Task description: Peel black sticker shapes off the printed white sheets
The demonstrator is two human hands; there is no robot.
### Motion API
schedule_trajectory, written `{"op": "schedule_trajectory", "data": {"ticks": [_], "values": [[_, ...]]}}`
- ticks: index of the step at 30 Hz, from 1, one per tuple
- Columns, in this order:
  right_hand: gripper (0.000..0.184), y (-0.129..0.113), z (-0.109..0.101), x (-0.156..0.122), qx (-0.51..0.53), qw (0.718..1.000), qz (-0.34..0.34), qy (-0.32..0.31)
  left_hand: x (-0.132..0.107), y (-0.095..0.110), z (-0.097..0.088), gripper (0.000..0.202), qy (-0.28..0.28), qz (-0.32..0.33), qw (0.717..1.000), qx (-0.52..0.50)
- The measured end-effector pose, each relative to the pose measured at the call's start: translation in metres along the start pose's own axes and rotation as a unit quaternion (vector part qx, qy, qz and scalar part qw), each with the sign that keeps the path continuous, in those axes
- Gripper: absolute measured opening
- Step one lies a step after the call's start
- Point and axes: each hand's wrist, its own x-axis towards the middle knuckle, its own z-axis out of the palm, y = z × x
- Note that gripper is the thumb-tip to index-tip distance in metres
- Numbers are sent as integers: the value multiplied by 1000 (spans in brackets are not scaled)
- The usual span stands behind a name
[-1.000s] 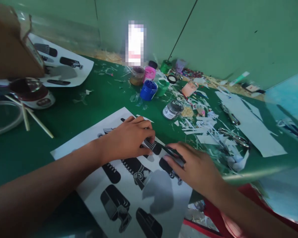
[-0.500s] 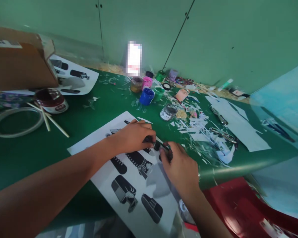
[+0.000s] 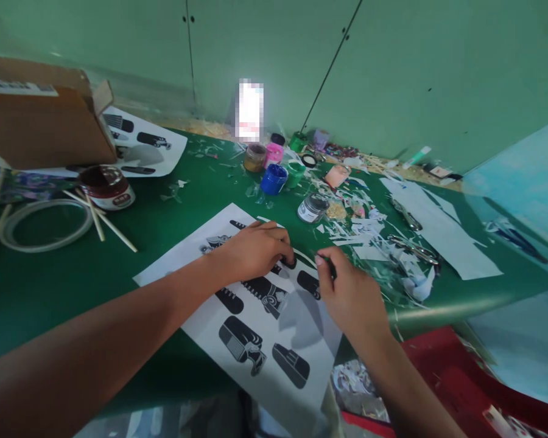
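A white printed sheet point(image 3: 274, 340) with black figures lies on the green table point(image 3: 119, 267). My left hand point(image 3: 256, 249) rests on the sheet's far part, fingers curled and pressing down on the paper at one black figure. My right hand point(image 3: 347, 292) hovers just right of it, fingers pinched round a thin dark tool point(image 3: 331, 267) whose tip is hidden by the fingers. The two hands are a short gap apart.
Several open paint pots point(image 3: 274, 176) stand behind the sheet, a grey tin point(image 3: 311, 208) beside them. Paper scraps and scissors point(image 3: 415, 250) litter the right. A cardboard box point(image 3: 41, 121), red-lidded jar point(image 3: 107, 185), wooden sticks point(image 3: 100, 219) and a tape ring point(image 3: 45, 225) sit left. A red chair point(image 3: 438, 377) is below right.
My right hand has drawn back slightly to the right from my left hand, lifting the thin tool. The view has shifted, so the sheet sits a little more to the right.
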Motion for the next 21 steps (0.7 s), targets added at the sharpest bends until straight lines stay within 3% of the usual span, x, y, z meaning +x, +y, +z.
{"op": "schedule_trajectory", "data": {"ticks": [7,13,18,21], "values": [[26,-3,4,-6,-5,999,16,-47,-2,3,-5,28,-24,8,999,38],[25,-5,-2,4,-62,996,-29,-62,-4,4,-8,29,-33,27,996,84],[17,-10,-1,10,-89,992,-2,-94,-2,8,-8,27,-45,6,996,72],[17,-12,9,5,-95,993,8,-75,-2,7,-13,25,-61,-22,997,48]]}}
